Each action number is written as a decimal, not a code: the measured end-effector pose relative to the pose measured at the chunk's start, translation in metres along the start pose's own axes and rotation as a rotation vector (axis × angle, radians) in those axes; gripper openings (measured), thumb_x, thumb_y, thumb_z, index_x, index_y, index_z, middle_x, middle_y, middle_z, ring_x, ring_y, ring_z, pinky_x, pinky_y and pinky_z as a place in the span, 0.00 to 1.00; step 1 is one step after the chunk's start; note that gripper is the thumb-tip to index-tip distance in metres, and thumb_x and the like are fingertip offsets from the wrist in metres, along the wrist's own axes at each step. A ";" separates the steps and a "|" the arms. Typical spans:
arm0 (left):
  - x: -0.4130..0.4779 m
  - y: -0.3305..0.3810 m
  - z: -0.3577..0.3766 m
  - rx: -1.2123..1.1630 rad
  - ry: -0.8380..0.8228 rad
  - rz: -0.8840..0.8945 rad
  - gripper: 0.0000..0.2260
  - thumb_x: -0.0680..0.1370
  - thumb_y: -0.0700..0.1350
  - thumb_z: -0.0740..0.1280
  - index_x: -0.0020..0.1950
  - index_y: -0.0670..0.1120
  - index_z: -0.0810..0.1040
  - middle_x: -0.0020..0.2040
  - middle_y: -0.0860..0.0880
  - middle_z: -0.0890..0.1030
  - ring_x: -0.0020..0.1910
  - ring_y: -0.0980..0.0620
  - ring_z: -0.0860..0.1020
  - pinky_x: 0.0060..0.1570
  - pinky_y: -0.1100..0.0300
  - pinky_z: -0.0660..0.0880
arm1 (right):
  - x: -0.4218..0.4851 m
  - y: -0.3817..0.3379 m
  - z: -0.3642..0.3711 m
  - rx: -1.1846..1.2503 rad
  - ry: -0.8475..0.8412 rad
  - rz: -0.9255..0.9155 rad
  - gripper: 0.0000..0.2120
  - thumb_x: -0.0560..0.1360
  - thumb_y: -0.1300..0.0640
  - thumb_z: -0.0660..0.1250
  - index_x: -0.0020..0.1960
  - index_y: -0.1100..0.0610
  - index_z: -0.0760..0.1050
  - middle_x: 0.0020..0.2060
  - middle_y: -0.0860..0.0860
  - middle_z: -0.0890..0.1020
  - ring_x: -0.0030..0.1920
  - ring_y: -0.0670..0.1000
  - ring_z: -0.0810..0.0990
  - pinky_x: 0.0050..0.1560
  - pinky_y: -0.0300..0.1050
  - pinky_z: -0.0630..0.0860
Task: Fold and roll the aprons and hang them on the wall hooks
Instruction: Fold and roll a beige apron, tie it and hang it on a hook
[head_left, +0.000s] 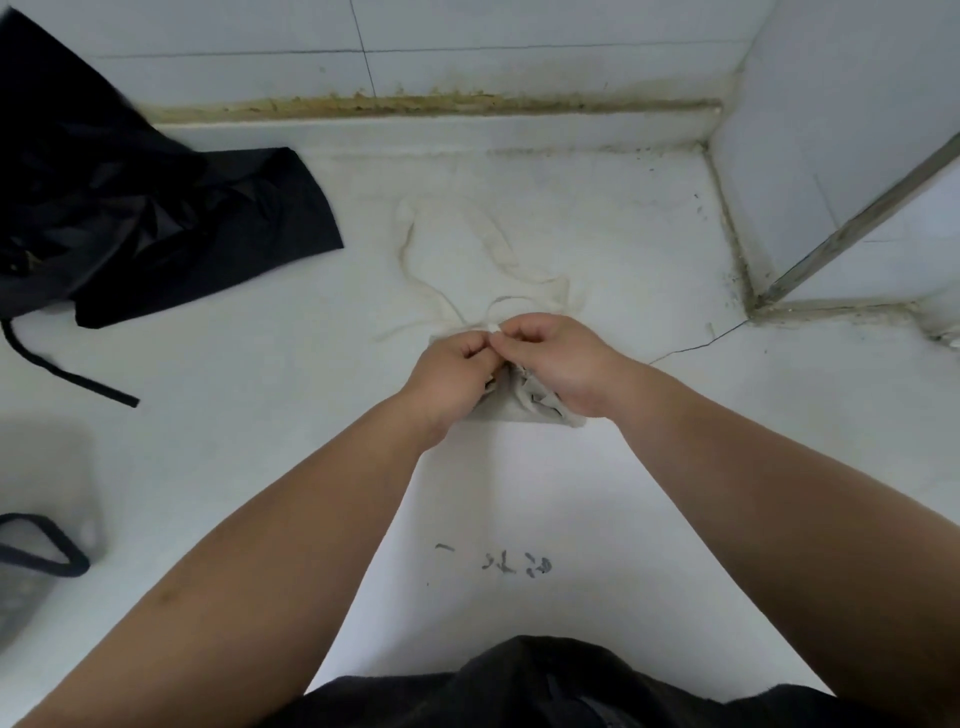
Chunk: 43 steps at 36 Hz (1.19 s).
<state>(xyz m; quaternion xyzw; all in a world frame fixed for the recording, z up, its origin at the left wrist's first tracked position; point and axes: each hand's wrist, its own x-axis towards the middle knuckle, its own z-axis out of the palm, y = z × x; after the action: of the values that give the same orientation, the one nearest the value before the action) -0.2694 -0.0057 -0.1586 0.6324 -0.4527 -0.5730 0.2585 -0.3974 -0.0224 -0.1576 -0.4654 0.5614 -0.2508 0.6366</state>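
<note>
A pale grey apron (524, 402), rolled into a small bundle, lies on the white counter (519, 493) in the middle of the head view. Its cream strings (452, 270) trail in loops toward the wall. My left hand (452, 371) and my right hand (556, 358) sit on top of the bundle, fingertips meeting, each pinching a piece of the string at the bundle's far edge. A crumpled black apron (156, 218) lies at the far left, with its black strap (67, 371) stretched across the counter.
A tiled wall (467, 52) with a stained seam runs along the back. A tiled corner with a metal edge strip (857, 223) juts in at the right. A grey basket with a dark strap (36, 561) sits at the left edge.
</note>
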 end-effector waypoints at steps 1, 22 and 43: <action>0.000 0.000 -0.001 -0.006 -0.010 0.002 0.09 0.80 0.43 0.62 0.43 0.49 0.80 0.38 0.49 0.75 0.35 0.56 0.70 0.31 0.72 0.67 | -0.001 0.000 0.001 -0.011 -0.001 -0.011 0.06 0.78 0.59 0.65 0.43 0.55 0.77 0.36 0.50 0.78 0.38 0.46 0.75 0.39 0.34 0.71; 0.001 -0.009 -0.012 0.060 -0.152 0.047 0.16 0.80 0.50 0.63 0.36 0.43 0.77 0.30 0.53 0.71 0.29 0.57 0.66 0.33 0.65 0.62 | -0.006 -0.006 -0.008 0.119 -0.037 0.206 0.06 0.73 0.66 0.56 0.41 0.61 0.71 0.29 0.54 0.76 0.30 0.48 0.70 0.29 0.37 0.65; 0.008 -0.006 -0.013 -0.020 -0.065 0.028 0.15 0.78 0.51 0.66 0.33 0.48 0.79 0.29 0.56 0.76 0.30 0.60 0.71 0.36 0.67 0.67 | -0.011 0.006 -0.011 -0.070 0.150 0.086 0.16 0.74 0.57 0.67 0.29 0.55 0.68 0.32 0.54 0.72 0.37 0.51 0.70 0.43 0.45 0.68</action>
<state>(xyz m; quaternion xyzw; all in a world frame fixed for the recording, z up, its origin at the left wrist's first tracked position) -0.2552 -0.0120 -0.1650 0.6046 -0.4638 -0.5941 0.2578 -0.4117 -0.0139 -0.1564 -0.4427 0.6353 -0.2379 0.5864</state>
